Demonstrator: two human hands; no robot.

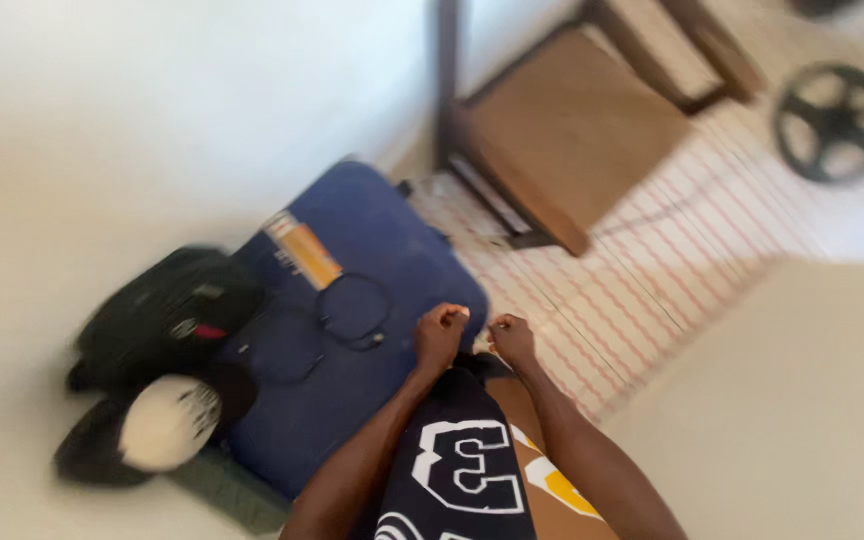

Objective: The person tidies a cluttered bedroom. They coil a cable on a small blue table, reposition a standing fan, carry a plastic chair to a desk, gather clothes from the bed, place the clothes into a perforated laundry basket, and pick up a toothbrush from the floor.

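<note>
Both fists are closing tight side by side: the left hand (439,335) and the right hand (512,339) are pinching the top edge of a dark navy fabric garment with a white printed numeral (462,455), which is hanging down near the person's body. What else the fingers are gripping is too blurred to tell. Just beyond the hands, a blue hard-shell suitcase (352,330) is lying on the floor, with a black bag (167,315) at its left. A brown wooden chair (562,130) is standing far right.
</note>
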